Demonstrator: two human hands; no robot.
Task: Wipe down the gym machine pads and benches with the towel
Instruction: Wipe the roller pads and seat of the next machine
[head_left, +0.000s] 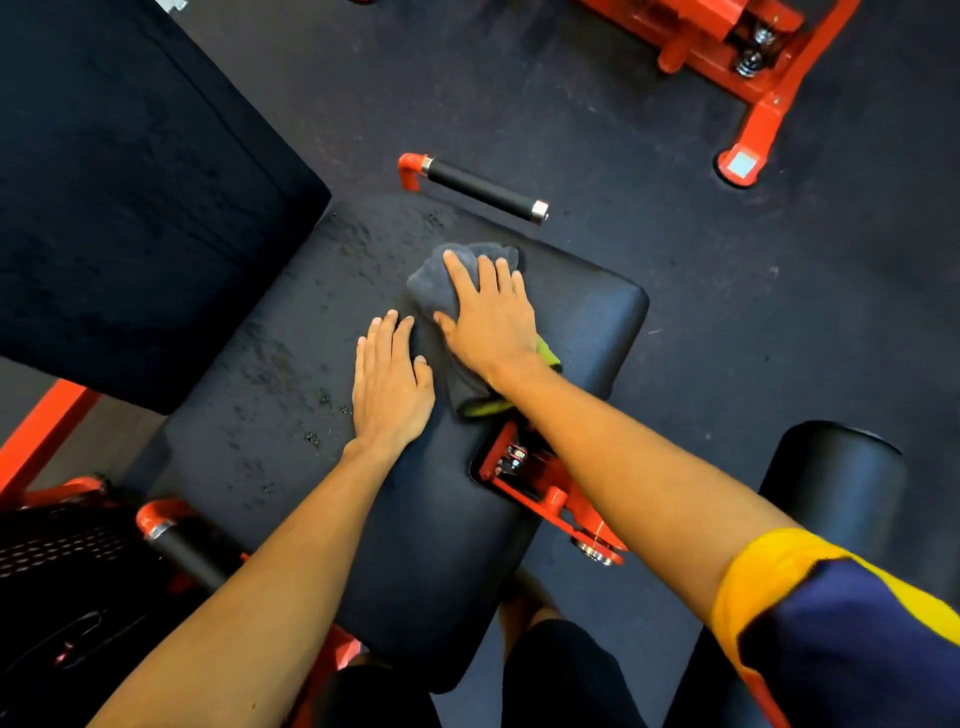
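Observation:
A black seat pad (291, 395) of a red-framed gym machine fills the middle of the view. Its left half is speckled and scuffed. A grey towel (434, 283) with a yellow-green edge lies bunched on the pad's right part. My right hand (491, 317) presses flat on the towel, fingers spread. My left hand (389, 384) rests flat on the bare pad just left of the towel, its fingertips touching the towel's edge. A black back pad (130, 197) rises at the upper left.
A black-grip handle (480, 188) on a red bracket sticks out beyond the pad. A second handle (182, 545) sits at lower left. A black roller pad (836, 478) stands at right. Another red machine frame (753, 78) occupies the top right on dark rubber floor.

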